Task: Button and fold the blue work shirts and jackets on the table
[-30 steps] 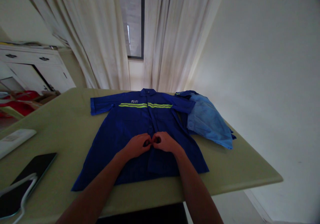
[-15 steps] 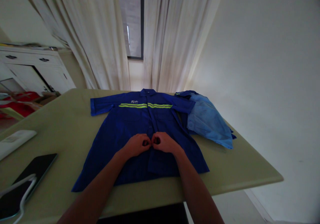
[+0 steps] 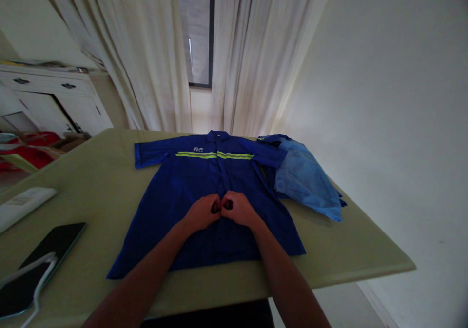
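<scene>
A dark blue short-sleeved work shirt (image 3: 183, 182) lies spread face up, collar away from me, with a yellow-green reflective stripe across its chest. At its front placket, below the chest, my left hand (image 3: 204, 212) and my right hand (image 3: 238, 208) meet with fingertips pinched together. Both pinches grip the shirt's front edges. Any button between the fingertips is hidden by them. One button shows on the placket just above my hands.
A light blue garment (image 3: 307, 177) lies over darker blue clothing at the right, touching the shirt's sleeve. On the left are a black phone (image 3: 44, 264), a white cable (image 3: 38, 289) and a white flat object (image 3: 27, 203). The table (image 3: 365, 250) stands near a wall and curtains.
Both hands stay pinched at the placket, with the fingers shifted only slightly. The lower right front edge lies flatter now. The whole view has moved a little.
</scene>
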`<state>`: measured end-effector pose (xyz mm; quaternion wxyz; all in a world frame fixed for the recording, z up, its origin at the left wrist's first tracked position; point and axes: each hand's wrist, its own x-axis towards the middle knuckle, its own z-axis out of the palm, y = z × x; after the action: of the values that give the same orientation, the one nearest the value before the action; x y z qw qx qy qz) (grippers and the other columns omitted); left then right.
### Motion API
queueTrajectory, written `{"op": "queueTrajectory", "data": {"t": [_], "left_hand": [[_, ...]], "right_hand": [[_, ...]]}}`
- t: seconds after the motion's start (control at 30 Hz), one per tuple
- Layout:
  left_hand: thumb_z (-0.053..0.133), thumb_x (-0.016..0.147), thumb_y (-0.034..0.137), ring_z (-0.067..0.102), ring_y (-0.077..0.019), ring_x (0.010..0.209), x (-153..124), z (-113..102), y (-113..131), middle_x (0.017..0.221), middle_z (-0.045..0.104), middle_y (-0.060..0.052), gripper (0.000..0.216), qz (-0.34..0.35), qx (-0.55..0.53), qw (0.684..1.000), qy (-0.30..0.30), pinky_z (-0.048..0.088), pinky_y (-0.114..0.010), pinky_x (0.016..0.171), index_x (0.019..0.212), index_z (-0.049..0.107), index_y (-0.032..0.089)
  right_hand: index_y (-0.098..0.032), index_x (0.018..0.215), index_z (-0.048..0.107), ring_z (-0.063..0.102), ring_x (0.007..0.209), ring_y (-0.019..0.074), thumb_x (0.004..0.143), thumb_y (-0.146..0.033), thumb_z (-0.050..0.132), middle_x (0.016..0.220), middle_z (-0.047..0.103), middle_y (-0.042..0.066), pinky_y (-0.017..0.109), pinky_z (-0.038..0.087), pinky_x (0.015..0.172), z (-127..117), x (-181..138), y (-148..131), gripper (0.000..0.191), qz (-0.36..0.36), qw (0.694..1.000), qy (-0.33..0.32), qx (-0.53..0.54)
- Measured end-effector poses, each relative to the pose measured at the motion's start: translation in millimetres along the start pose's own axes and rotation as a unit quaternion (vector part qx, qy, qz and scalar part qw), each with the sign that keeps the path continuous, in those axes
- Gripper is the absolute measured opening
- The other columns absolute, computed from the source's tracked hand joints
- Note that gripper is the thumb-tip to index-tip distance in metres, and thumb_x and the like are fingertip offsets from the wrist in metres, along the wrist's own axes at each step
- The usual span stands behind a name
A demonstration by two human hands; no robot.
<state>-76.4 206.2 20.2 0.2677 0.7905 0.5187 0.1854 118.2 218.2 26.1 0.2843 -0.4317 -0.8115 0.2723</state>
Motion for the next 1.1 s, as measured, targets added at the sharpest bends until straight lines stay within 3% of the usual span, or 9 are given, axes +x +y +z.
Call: {"op": "queueTrajectory", "data": {"t": [0.23,0.4,0.6,0.73,0.87,0.97,1.1], "left_hand": [[0.065,0.082,0.024,0.060,-0.0171,0.075,-0.7,4.3,-1.2,0.084,0.066,0.001,0.010,-0.010,0.021,0.999,0.050,0.036,-0.028,0.065,0.084,0.055,0.022],[0.059,0.089,0.027,0.061,-0.0179,0.077,-5.3,1.7,2.8,0.089,0.065,-0.001,0.005,0.042,0.096,0.992,0.076,0.039,-0.029,0.068,0.089,0.058,0.022],[0.050,0.101,0.037,0.065,-0.0190,0.084,-10.0,-8.8,4.0,0.091,0.067,-0.003,0.021,0.114,0.144,0.982,0.042,0.043,-0.030,0.072,0.093,0.064,0.023],[0.042,0.106,0.044,0.065,-0.0188,0.081,-10.1,-8.8,3.7,0.089,0.067,-0.003,0.037,0.118,0.149,0.981,0.037,0.044,-0.030,0.072,0.087,0.063,0.022],[0.053,0.101,0.041,0.064,-0.0197,0.083,-8.9,-6.5,1.2,0.089,0.067,-0.002,0.024,0.124,0.131,0.983,0.033,0.047,-0.031,0.074,0.090,0.063,0.022],[0.064,0.093,0.032,0.064,-0.0224,0.094,-7.7,-4.6,-2.3,0.095,0.068,-0.003,0.010,0.150,0.121,0.981,0.027,0.049,-0.034,0.085,0.096,0.064,0.022],[0.063,0.092,0.028,0.064,-0.0232,0.103,-6.8,-4.1,-3.9,0.103,0.069,-0.005,0.012,0.178,0.100,0.979,0.017,0.048,-0.037,0.096,0.102,0.067,0.022]], "right_hand": [[-0.019,0.079,0.072,0.057,0.068,0.0124,0.075,-0.015,0.073,0.075,0.065,-0.002,0.024,0.037,0.063,9.4,1.9,-0.2,0.006,0.029,0.998,0.043,0.025],[-0.019,0.077,0.071,0.057,0.062,0.0126,0.080,-0.019,0.068,0.069,0.066,-0.002,0.024,0.039,0.061,8.0,4.9,-0.8,0.004,0.099,0.991,0.042,0.079],[-0.021,0.089,0.068,0.060,0.065,0.0143,0.089,-0.026,0.056,0.070,0.064,-0.003,0.025,0.043,0.064,-3.0,7.1,5.9,0.013,0.102,0.979,0.112,0.136],[-0.021,0.083,0.065,0.059,0.066,0.0144,0.091,-0.034,0.058,0.071,0.064,-0.002,0.025,0.043,0.064,-6.9,6.2,9.6,0.017,0.119,0.977,0.145,0.104],[-0.022,0.085,0.062,0.060,0.064,0.0142,0.085,-0.043,0.072,0.069,0.063,-0.003,0.026,0.042,0.064,-3.4,4.6,10.1,0.024,0.142,0.980,0.120,0.062],[-0.022,0.096,0.060,0.060,0.064,0.0137,0.079,-0.034,0.079,0.068,0.062,-0.006,0.025,0.040,0.062,1.4,3.7,12.3,0.028,0.152,0.985,0.075,0.025],[-0.023,0.103,0.061,0.062,0.068,0.0136,0.077,-0.018,0.072,0.074,0.065,-0.005,0.024,0.042,0.066,3.6,4.0,17.3,0.028,0.167,0.983,0.072,0.006]]}}
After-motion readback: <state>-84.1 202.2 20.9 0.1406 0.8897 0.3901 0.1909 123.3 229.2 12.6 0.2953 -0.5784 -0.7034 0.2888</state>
